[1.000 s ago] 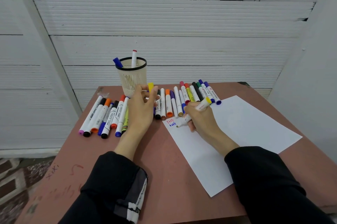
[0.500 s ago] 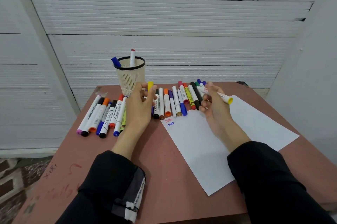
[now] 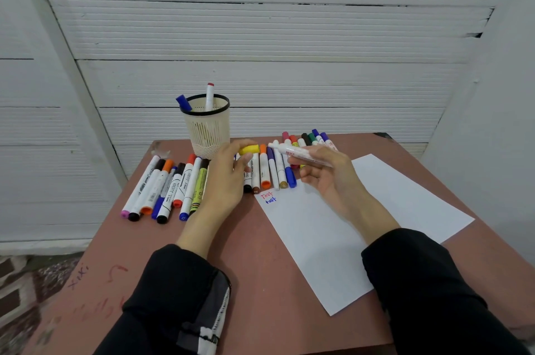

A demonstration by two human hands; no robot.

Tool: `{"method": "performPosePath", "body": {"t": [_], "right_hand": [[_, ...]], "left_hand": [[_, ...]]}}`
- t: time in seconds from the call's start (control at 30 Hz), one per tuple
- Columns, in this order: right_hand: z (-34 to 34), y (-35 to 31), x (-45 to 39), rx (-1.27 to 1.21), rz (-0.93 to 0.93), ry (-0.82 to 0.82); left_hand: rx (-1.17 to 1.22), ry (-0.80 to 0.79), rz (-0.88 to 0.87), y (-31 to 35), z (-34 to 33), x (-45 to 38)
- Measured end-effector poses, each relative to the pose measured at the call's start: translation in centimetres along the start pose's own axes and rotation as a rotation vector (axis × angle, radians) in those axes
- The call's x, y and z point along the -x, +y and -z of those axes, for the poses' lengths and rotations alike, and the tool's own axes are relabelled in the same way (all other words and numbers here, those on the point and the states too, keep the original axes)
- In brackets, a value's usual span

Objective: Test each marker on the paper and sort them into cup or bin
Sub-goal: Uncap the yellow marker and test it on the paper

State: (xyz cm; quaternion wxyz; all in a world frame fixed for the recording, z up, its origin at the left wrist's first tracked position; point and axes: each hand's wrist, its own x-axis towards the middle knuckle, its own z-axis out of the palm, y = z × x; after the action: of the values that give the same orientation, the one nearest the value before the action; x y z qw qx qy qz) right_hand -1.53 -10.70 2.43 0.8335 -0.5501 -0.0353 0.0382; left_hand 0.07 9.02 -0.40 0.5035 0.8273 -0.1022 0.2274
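right hand (image 3: 327, 172) fingers curled round white marker (image 3: 301, 153) held above the marker row (image 3: 269, 169), left hand (image 3: 228, 178) pinching yellow cap (image 3: 249, 149) just beside its tip, near mesh cup (image 3: 207, 126), paper (image 3: 362, 224) below.

Bare bench (image 3: 237, 282) lies open toward 6 o'clock. At 12 o'clock the cup (image 3: 207, 130) stands against the wall, flanked by marker rows at 10 o'clock (image 3: 170, 187) and 1 o'clock (image 3: 278, 169). The paper (image 3: 362, 218) covers 3 o'clock, flat and passable.
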Motion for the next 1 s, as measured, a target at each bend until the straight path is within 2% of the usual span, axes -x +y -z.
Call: {"method": "performPosePath", "body": {"t": [0.33,0.57,0.7,0.77,0.83,0.9,1.0], "right_hand": [[0.0,0.4,-0.1,0.125,-0.004,-0.010],[1.3,1.6,-0.6,0.843,0.322,0.007],[2.3,2.5,-0.9,1.372,0.648,0.004],[2.2,2.8,-0.7,1.461,0.699,0.008],[1.8,2.9,-0.6,1.514,0.742,0.074],[1.7,2.9,-0.5,1.616,0.861,0.144],[1.2,2.8,-0.3,1.733,0.965,0.113]], "left_hand": [[0.081,-0.114,-0.075,1.1,0.0,0.5],[0.085,-0.147,-0.058,1.1,0.0,0.5],[0.091,-0.147,0.000,1.2,-0.1,0.4],[0.108,-0.135,0.020,1.3,-0.2,0.4],[0.081,-0.138,0.022,1.3,-0.3,0.4],[0.062,-0.134,0.034,1.2,-0.3,0.4],[0.129,-0.158,0.080,1.6,-0.3,0.4]]}}
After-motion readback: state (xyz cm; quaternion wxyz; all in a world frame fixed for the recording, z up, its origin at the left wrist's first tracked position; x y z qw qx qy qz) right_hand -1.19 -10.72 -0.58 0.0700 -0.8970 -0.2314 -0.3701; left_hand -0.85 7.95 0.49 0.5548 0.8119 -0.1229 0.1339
